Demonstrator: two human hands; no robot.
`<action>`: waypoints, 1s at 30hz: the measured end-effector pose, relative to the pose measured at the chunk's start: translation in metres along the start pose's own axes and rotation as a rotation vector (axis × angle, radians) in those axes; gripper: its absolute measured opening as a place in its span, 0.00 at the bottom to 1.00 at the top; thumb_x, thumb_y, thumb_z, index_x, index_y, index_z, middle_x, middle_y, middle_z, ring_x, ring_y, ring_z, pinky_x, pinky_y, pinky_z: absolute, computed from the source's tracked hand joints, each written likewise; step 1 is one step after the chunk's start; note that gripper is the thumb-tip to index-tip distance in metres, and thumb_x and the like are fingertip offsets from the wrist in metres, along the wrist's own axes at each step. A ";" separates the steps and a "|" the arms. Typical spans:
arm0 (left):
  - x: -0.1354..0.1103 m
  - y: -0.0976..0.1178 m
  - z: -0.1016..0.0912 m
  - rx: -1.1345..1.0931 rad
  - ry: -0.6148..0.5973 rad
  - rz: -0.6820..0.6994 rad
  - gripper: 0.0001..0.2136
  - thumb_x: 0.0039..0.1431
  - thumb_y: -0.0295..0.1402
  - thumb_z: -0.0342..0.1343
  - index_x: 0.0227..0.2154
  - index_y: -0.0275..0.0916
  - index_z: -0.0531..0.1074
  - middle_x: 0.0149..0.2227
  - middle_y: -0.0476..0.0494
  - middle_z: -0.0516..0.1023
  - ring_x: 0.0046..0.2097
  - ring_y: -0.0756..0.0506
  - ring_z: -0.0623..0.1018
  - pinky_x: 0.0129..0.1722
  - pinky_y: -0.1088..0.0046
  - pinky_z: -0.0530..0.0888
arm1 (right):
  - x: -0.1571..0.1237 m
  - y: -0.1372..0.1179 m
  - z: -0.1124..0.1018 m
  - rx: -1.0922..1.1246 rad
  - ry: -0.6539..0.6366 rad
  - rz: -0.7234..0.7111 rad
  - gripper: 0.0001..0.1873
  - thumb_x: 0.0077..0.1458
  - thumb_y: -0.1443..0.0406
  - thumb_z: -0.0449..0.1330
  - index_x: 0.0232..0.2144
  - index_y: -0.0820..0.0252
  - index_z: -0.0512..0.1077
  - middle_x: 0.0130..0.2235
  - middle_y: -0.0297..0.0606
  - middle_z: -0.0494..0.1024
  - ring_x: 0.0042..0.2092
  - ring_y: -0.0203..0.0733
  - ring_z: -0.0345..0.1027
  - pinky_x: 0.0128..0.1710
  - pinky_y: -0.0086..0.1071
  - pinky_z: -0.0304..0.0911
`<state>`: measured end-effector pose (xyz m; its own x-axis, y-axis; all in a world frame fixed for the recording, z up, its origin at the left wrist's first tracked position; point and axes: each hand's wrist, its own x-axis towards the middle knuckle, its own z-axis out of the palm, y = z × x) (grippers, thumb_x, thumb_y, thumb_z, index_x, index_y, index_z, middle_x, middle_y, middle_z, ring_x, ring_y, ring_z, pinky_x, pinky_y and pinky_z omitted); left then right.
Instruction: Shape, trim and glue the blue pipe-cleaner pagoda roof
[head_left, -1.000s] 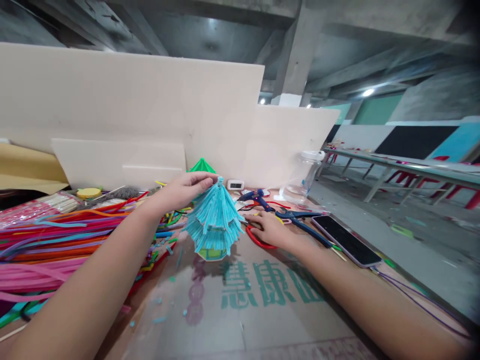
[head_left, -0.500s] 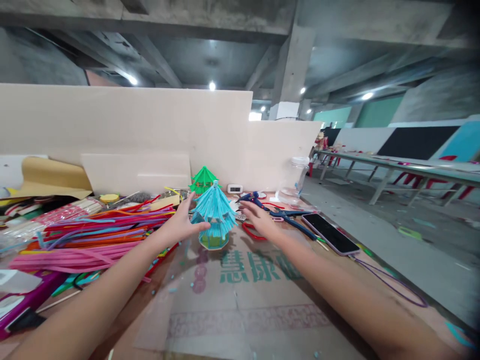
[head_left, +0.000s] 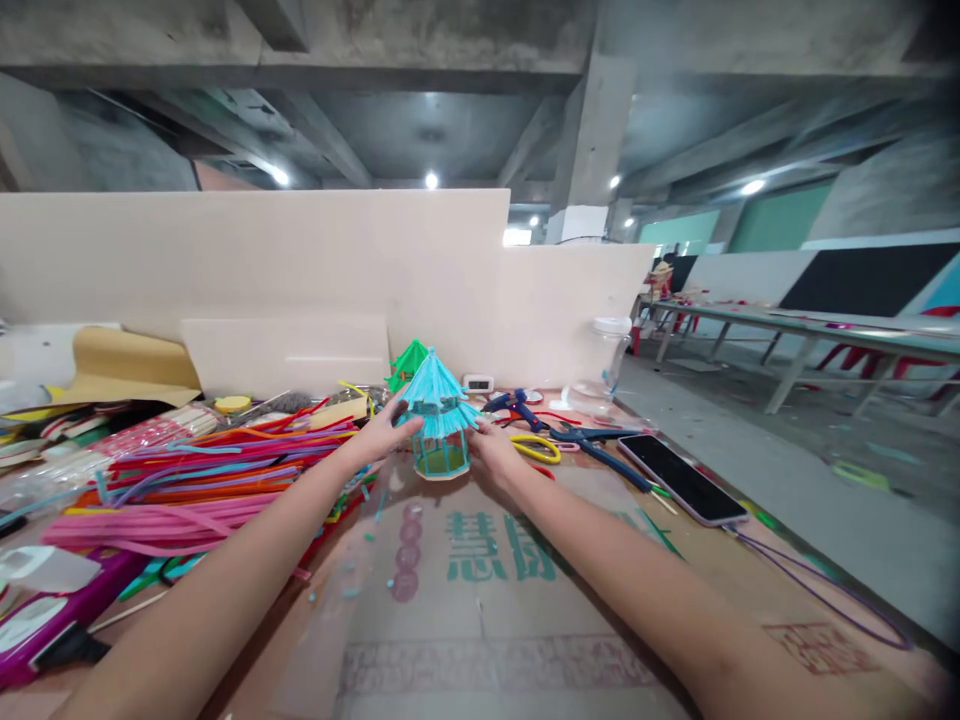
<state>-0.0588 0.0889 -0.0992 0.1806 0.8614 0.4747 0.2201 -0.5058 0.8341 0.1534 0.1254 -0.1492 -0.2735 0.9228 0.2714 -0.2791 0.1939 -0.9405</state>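
Observation:
A small blue model pavilion [head_left: 436, 418], with a two-tiered pointed roof, thin posts and a green floor, is between my two hands. My left hand [head_left: 386, 432] grips its left side at the lower roof, thumb towards me. From the right, my right hand [head_left: 493, 448] closes on the edge of the lower roof and the posts; some of its fingertips are hidden. Whether the base touches the tabletop I cannot tell. Just behind stands a green model pavilion [head_left: 409, 362], partly covered by the blue one.
Bundles of coloured pipe cleaners [head_left: 225, 470] lie at left, near a purple power strip [head_left: 64, 630]. At right are a glue gun [head_left: 514, 402], blue-handled pliers [head_left: 600, 452], a yellow loop [head_left: 541, 447], a phone [head_left: 679, 478] and a clear jar [head_left: 606, 355]. A pale board [head_left: 300, 260] stands behind.
Both hands have come inwards from beside the blue pavilion and now hold it. The pavilion has turned slightly, with its posts showing more. The view has shifted a little.

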 end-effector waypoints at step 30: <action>-0.022 0.023 -0.017 0.906 0.214 0.689 0.07 0.62 0.29 0.53 0.42 0.39 0.71 0.43 0.42 0.77 0.48 0.44 0.74 0.51 0.61 0.70 | -0.019 0.003 -0.002 -0.185 0.001 0.022 0.12 0.42 0.60 0.67 0.26 0.64 0.75 0.26 0.32 0.75 0.30 0.35 0.66 0.35 0.31 0.61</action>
<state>-0.0738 0.0586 -0.0857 0.3826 0.3372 0.8602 0.7602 -0.6441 -0.0857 0.1600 0.1092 -0.1578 -0.2767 0.9279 0.2500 -0.0986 0.2314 -0.9679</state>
